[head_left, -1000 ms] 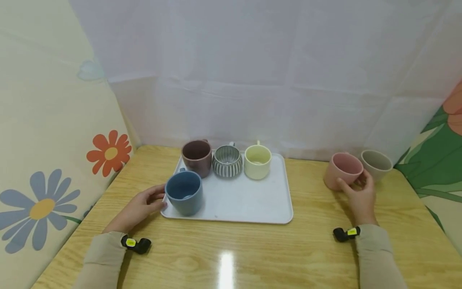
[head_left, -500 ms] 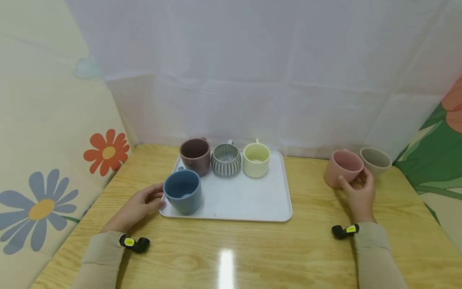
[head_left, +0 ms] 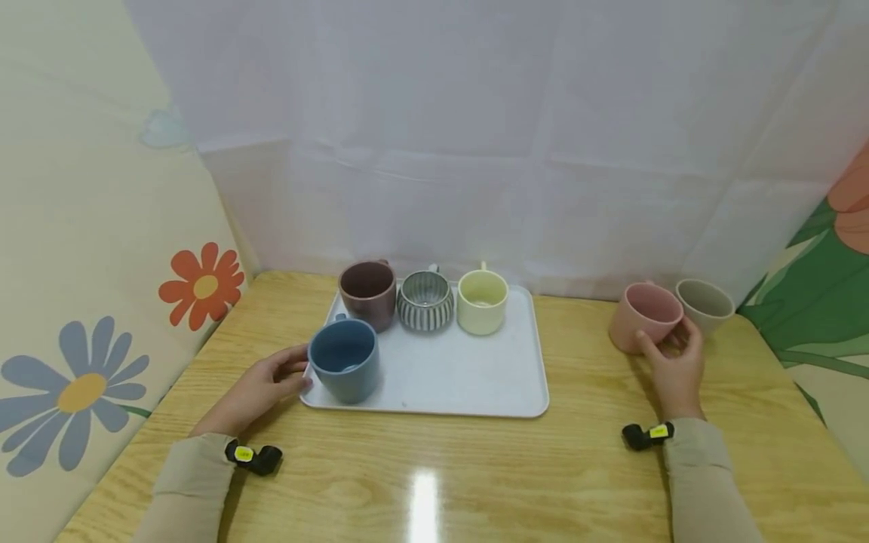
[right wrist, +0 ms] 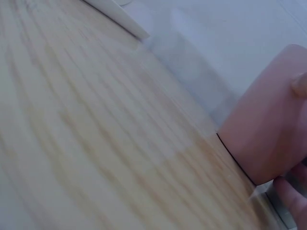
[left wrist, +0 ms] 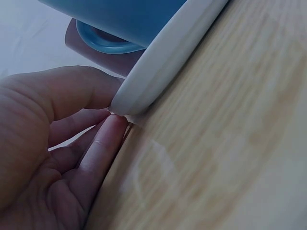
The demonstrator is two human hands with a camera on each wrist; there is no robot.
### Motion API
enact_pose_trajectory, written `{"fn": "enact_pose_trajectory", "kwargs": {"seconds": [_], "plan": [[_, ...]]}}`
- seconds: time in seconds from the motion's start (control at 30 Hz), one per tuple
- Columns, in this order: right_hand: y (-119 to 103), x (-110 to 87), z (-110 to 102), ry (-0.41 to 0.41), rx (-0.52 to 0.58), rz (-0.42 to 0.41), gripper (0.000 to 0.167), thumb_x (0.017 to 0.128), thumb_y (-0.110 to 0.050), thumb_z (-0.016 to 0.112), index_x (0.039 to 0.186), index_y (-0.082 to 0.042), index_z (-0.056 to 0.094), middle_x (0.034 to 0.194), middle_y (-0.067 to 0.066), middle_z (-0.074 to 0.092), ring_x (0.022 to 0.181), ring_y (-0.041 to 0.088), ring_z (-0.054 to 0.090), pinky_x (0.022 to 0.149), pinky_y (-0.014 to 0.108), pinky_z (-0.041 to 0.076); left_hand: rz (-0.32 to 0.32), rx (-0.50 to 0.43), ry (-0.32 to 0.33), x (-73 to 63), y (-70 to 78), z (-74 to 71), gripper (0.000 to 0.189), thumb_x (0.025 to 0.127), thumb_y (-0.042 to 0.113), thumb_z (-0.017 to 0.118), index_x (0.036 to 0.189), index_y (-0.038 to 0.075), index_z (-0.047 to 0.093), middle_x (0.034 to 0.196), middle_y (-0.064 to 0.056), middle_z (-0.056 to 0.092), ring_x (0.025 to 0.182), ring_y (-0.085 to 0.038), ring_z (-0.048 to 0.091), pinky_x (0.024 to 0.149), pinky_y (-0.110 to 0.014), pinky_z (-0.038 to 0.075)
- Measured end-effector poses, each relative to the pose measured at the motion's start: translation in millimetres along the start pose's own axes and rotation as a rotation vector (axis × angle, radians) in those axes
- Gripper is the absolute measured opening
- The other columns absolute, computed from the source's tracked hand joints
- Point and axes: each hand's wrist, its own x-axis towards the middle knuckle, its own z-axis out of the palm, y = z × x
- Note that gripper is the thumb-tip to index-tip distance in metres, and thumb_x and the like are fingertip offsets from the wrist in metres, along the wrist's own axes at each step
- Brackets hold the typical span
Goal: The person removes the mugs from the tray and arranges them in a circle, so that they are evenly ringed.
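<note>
At the left end of the white tray (head_left: 462,377), my left hand (head_left: 261,388) pinches the rim between thumb and finger, as the left wrist view shows at the tray edge (left wrist: 158,62). Beside that hand a blue mug (head_left: 346,366) stands on the tray. Behind it are a dark purple mug (head_left: 370,298), a grey striped cup (head_left: 425,303) and a pale yellow mug (head_left: 482,305) in a row. Over on the right, my right hand (head_left: 675,369) grips a pink mug (head_left: 634,328), which stands on the table in the right wrist view.
A grey-beige cup (head_left: 706,305) stands close behind and right of the pink mug. The wooden table (head_left: 475,483) ends at a white cloth (head_left: 421,151) at the back. Flowered cloths (head_left: 81,226) hang at both sides.
</note>
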Motion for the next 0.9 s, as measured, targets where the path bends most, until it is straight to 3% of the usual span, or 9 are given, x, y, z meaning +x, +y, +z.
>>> {"fn": "enact_pose_trajectory", "kwargs": {"seconds": [0.33, 0.63, 0.8, 0.9], "plan": [[-1.5, -2.3, -1.0, 0.037, 0.037, -0.007, 0.065, 0.087, -0.011, 0.08, 0.144, -0.011, 0.048, 0.127, -0.004, 0.052, 0.111, 0.007, 0.048, 0.092, 0.014, 0.045, -0.001, -0.015, -0.006, 2.4, -1.0, -0.1, 0.068, 0.1, 0.028, 0.067, 0.155, 0.003, 0.037, 0.146, -0.021, 0.052, 0.132, -0.039, 0.051, 0.11, -0.059, 0.036], [-3.2, -2.4, -0.2, 0.075, 0.023, -0.065, 0.058, 0.088, -0.009, 0.079, 0.139, -0.009, 0.051, 0.117, -0.01, 0.054, 0.105, 0.007, 0.05, 0.084, 0.012, 0.045, 0.003, -0.01, -0.007, 2.1, -1.2, -0.3, 0.068, 0.1, 0.029, 0.066, 0.155, 0.003, 0.037, 0.145, -0.021, 0.053, 0.131, -0.038, 0.052, 0.11, -0.058, 0.038], [-7.7, -3.1, 1.9, 0.147, 0.081, -0.133, 0.05, 0.088, -0.007, 0.077, 0.133, -0.01, 0.055, 0.113, -0.008, 0.054, 0.102, 0.008, 0.053, 0.084, 0.017, 0.044, -0.008, -0.022, -0.005, 2.7, -2.1, 0.3, 0.068, 0.1, 0.029, 0.067, 0.155, 0.003, 0.037, 0.145, -0.021, 0.054, 0.131, -0.037, 0.052, 0.109, -0.056, 0.038], [-13.3, -5.6, 5.9, 0.184, 0.079, -0.241, 0.048, 0.087, -0.005, 0.076, 0.131, -0.003, 0.057, 0.11, -0.009, 0.052, 0.098, 0.007, 0.054, 0.083, 0.019, 0.044, -0.009, -0.02, -0.003, 3.1, -2.4, 0.3, 0.068, 0.099, 0.029, 0.067, 0.155, 0.002, 0.037, 0.144, -0.021, 0.054, 0.131, -0.037, 0.052, 0.109, -0.056, 0.038]]}}
